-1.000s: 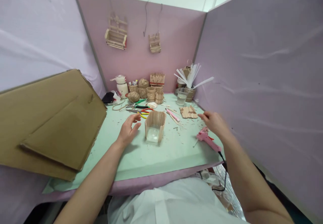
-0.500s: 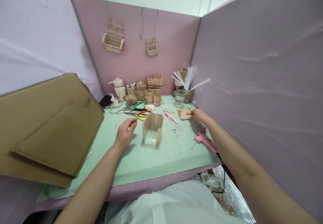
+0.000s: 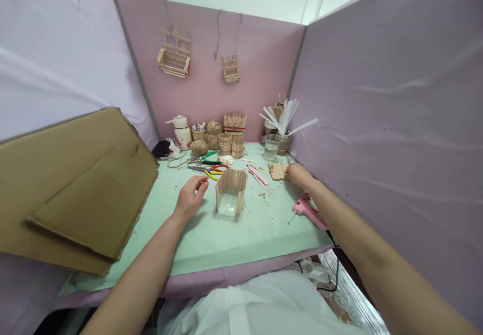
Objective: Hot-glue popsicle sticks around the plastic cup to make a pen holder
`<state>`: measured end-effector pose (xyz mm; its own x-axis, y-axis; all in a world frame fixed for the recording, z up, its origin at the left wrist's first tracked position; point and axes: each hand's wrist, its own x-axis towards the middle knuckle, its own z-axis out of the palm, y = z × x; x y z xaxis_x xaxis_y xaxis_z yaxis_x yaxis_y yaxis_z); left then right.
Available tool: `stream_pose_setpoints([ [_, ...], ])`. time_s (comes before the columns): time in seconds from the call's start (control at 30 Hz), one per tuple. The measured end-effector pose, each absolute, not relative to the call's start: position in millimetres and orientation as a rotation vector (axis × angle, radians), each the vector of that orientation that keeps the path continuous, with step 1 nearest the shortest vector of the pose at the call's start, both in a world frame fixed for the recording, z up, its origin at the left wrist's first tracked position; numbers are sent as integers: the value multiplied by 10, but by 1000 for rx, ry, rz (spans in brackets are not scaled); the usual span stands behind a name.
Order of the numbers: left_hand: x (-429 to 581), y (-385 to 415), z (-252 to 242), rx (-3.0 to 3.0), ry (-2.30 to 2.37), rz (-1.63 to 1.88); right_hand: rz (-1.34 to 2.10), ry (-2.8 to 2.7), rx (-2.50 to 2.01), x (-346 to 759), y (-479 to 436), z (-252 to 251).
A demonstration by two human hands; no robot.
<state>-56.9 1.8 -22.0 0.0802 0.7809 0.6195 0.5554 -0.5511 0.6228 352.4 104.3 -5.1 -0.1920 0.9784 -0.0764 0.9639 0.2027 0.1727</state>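
A clear square container point(image 3: 228, 205) stands on the table with upright wooden craft sticks point(image 3: 232, 180) covering its back and right sides; its front shows bare and see-through. Just left of it, my left hand point(image 3: 190, 195) hovers with loosely curled fingers, thumb apart, nothing visible in them. My right hand point(image 3: 300, 175) reaches to the far right, by a flat row of wooden sticks point(image 3: 277, 171). Its fingers are pinched at the row's right end, with a stick tip poking up between them. A pink glue gun point(image 3: 307, 210) lies below my right wrist.
Pliers point(image 3: 213, 174) and a pink cutter point(image 3: 258, 175) lie behind the container among wood scraps. Twine balls point(image 3: 199, 147), stick-covered cups point(image 3: 225, 144), a white bottle point(image 3: 182, 133) and a plastic cup point(image 3: 270, 150) line the back. Cardboard sheets point(image 3: 83, 184) lean at left.
My right hand has closed its fingers at the right end of the stick row, and a stick tip now shows above them. The view has shifted slightly; my left hand stays beside the container.
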Motion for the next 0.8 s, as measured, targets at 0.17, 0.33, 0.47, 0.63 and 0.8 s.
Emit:
stream_pose_setpoints([
  [0.17,-572,23,-229,2134,1357,1449,95,2303,1880,3551,1030,-13],
  [0.33,-572,22,-223,2150,1367,1451,-1,2385,1778,3547,1017,-32],
  [0.47,-565,20,-219,2169,1361,1451,-26,2420,1729,3548,1019,-54],
  [0.63,-564,14,-219,2158,1359,1469,-17,2345,1747,3510,1050,-77],
  [0.8,-568,1,-221,2132,1368,1461,32,2248,1799,3449,999,-53],
])
